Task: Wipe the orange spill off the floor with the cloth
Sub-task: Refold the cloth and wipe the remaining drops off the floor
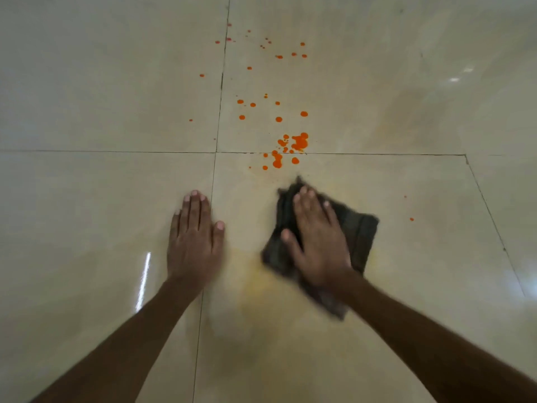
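Forearms enter from bottom of frame. Left hand (194, 242) lies flat on beige tiled floor (101, 199), fingers straight, together. Right hand (318, 242) presses dark cloth (360, 231) at centre right, fingers straight, slightly spread. Faint yellow smear (255, 280) between hands. Orange spill (299, 142) lies above cloth, apart; droplets scatter toward top centre.

One view only: a wide-angle camera worn on the person's head, facing forward and steeply down at the floor (87, 91). It sits close. Both forearms (139, 330) enter from the bottom edge, and the left hand (194, 239) and right hand (319, 242) lie at mid-frame. The orange spill (299, 142) falls just above centre, farther from the lens than the hands. The tile joints (216, 152) splay and bend toward the frame's edges — wide-lens distortion.
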